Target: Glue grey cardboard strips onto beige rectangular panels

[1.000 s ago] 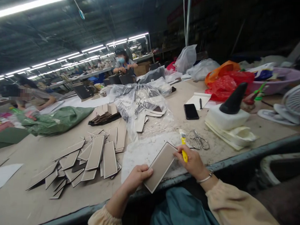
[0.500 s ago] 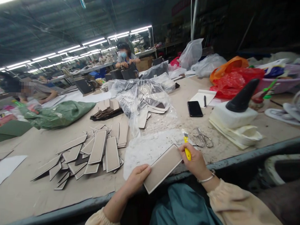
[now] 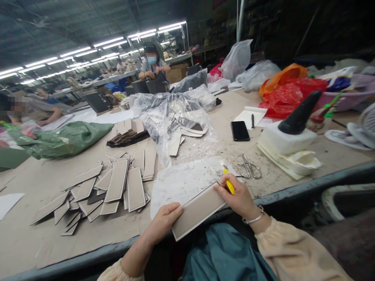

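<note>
My left hand [image 3: 166, 221] is closed on the near left end of a beige rectangular panel [image 3: 200, 208] with pale edges, thumb on top. The panel is tilted at the table's front edge, above my lap. At its far right corner is my right hand [image 3: 238, 195], its fingers wrapped round a brush [image 3: 229, 182] with a yellow handle and pressed against the panel. The brush's tip points up and away. Under and beyond the panel lies a stained white sheet [image 3: 186, 179]. To the left is a loose pile of similar panels [image 3: 116, 181].
Scissors [image 3: 250, 167], a black phone [image 3: 240, 131] and a notepad with a pen [image 3: 252, 120] lie beyond my right hand. A white container [image 3: 287, 140] with a black cone stands further right. Clear plastic [image 3: 176, 111] covers more pieces. A masked person [image 3: 153, 67] works across the table.
The panel has turned to a flatter angle, and the brush leans more to the left in my right hand. Both hands keep their grip. The whole view has shifted slightly.
</note>
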The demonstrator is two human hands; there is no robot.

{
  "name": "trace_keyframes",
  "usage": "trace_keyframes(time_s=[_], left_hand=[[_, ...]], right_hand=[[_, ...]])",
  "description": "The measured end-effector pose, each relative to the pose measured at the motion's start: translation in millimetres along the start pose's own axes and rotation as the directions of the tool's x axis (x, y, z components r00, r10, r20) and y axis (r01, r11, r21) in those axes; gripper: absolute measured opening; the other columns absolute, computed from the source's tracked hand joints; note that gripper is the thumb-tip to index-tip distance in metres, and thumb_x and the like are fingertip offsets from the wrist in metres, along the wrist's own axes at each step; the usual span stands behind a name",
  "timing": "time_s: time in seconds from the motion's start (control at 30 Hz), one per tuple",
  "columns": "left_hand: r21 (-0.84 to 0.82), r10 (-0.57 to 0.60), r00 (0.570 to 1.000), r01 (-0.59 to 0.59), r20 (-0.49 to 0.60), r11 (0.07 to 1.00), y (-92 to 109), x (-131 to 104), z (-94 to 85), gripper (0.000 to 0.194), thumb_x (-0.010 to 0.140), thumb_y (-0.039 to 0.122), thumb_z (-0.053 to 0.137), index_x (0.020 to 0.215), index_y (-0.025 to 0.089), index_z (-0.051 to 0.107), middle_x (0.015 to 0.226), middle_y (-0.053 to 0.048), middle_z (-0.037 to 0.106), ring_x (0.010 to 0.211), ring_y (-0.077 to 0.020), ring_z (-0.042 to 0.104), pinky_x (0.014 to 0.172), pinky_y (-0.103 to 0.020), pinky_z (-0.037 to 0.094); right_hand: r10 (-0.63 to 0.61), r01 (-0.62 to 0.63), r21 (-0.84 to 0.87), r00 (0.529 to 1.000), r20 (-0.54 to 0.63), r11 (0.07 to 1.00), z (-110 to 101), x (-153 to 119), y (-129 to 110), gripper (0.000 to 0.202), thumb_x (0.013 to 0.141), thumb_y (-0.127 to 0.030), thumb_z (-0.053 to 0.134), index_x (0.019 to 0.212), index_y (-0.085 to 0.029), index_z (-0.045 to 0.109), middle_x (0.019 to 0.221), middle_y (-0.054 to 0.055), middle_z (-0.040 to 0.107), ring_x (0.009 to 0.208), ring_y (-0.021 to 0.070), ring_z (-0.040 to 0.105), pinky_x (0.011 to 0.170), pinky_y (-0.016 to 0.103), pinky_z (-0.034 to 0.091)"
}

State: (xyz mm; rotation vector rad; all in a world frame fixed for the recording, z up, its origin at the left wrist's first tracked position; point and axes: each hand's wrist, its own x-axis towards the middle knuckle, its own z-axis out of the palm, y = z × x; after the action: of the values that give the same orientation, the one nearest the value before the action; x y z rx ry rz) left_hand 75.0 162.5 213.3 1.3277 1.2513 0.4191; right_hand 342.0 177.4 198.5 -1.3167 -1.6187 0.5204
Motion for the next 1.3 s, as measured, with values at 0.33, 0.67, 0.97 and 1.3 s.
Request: trace_keyframes(time_s=[0.33, 0.67, 0.97, 1.3], left_hand=[[0.11, 0.057, 0.998, -0.055, -0.022, 0.992, 4.7, -1.5, 6.1, 0.043, 0.08, 0.057, 0.049, 0.073, 0.016, 0.055, 0.066, 0.002, 0.042, 0.063, -0.012, 0.037, 0.057, -0.023, 0.028], [0.046, 0.057, 0.918, -0.042, -0.392, 0.998, -12.8, -12.7, -75.6, 0.05, 0.075, 0.065, 0.054, 0.073, 0.015, 0.058, 0.063, 0.002, 0.049, 0.062, -0.0132, 0.043, 0.058, -0.022, 0.033], [0.667, 0.524, 0.415, 0.402, -0.743, 0.627, -2.7, -12.1, -183.8, 0.052, 0.081, 0.049, 0.049, 0.114, 0.011, 0.06, 0.122, -0.018, 0.056, 0.118, -0.0333, 0.049, 0.1, -0.044, 0.038], [0.966, 0.473, 0.868, 0.032, -0.153, 0.255, 59.1, 140.0, -55.1, 0.026, 0.087, 0.022, 0.055, 0.112, 0.013, 0.06, 0.121, -0.012, 0.058, 0.113, -0.0223, 0.053, 0.096, -0.032, 0.043]], right_hand=[[-0.106, 0.106, -0.005, 0.994, 0.036, 0.994, -3.3, -1.3, -1.5, 0.02, 0.088, -0.029, 0.052, 0.071, -0.021, 0.046, 0.06, -0.003, 0.051, 0.053, 0.0093, 0.05, 0.052, 0.018, 0.04], [-0.166, 0.165, -0.042, 0.985, -0.037, 0.985, -5.2, -5.4, 11.6, 0.01, 0.09, -0.025, 0.052, 0.081, -0.023, 0.049, 0.078, 0.001, 0.069, 0.074, 0.0142, 0.069, 0.063, 0.021, 0.053], [-0.244, 0.242, -0.122, 0.97, -0.001, 0.963, -9.9, -3.3, 6.6, 0.008, 0.091, -0.028, 0.053, 0.086, -0.022, 0.053, 0.083, 0.004, 0.072, 0.075, 0.0152, 0.07, 0.066, 0.023, 0.055], [-0.321, 0.319, -0.254, 0.946, 0.036, 0.913, -7.5, -8.7, 33.7, 0.015, 0.092, -0.038, 0.053, 0.095, -0.023, 0.057, 0.093, 0.003, 0.072, 0.078, 0.0153, 0.07, 0.067, 0.023, 0.056]])
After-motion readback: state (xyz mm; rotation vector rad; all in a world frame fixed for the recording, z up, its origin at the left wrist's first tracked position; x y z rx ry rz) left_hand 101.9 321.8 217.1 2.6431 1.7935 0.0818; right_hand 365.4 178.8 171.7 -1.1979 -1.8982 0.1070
